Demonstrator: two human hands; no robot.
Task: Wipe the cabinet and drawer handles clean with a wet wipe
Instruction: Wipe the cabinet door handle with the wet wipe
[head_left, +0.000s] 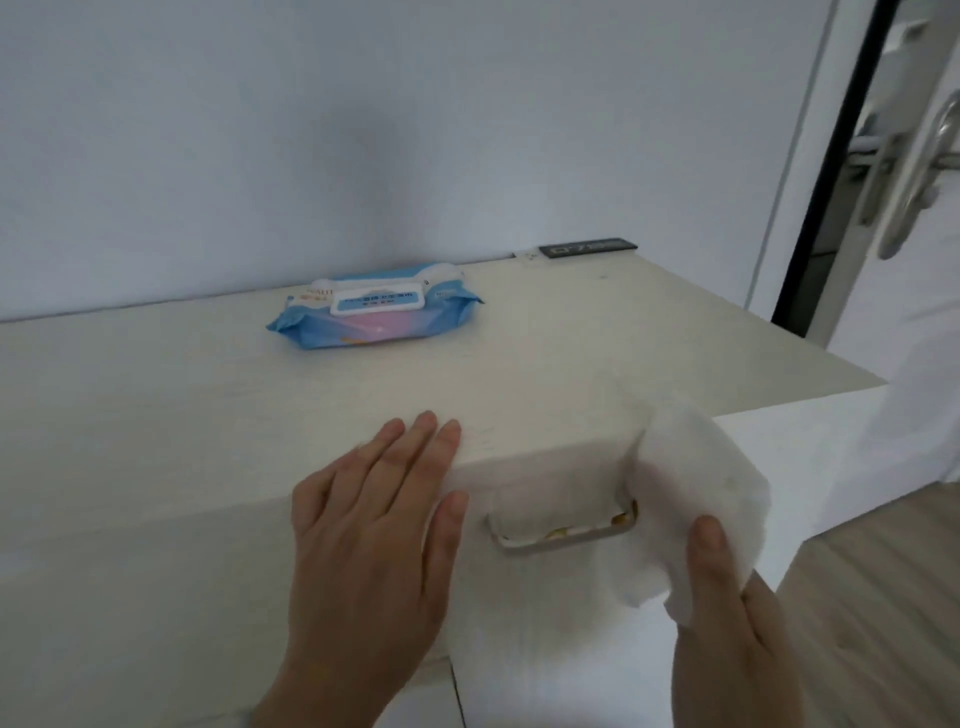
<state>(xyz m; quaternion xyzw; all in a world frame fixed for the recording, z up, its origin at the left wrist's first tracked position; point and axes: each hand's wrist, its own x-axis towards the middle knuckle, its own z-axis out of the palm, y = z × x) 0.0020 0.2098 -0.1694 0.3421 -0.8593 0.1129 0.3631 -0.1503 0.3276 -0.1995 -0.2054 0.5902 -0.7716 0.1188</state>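
Head view: your right hand (727, 613) gripped the wipe (696, 499) at the handle's (563, 538) right end; its bar ran leftward toward your flat, open left hand (374, 525).

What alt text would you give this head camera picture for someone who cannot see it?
A right hand presses a white wet wipe over the right end of a drawer handle. The left hand rests flat on the cabinet top, where a wipes pack lies.
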